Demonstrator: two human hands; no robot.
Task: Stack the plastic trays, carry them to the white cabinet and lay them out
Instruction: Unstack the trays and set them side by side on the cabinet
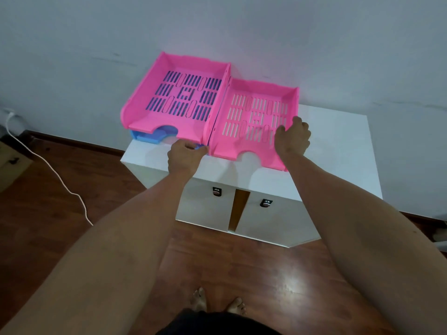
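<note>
Two pink slotted plastic trays sit side by side on the white cabinet (333,151). The left pink tray (150,110) rests on top of a blue tray (150,137), whose front edge shows beneath it. The right pink tray (242,146) lies flat on the cabinet top, touching the left stack. My left hand (183,157) curls around the front corner of the blue tray where the two pink trays meet. My right hand (294,139) grips the right side wall of the right pink tray near its front.
The cabinet stands against a pale wall (72,56) and has two doors with dark handles (217,191). A white cable (48,165) trails over the wooden floor (72,189) at the left. My bare feet (217,303) are on the floor just in front of the cabinet.
</note>
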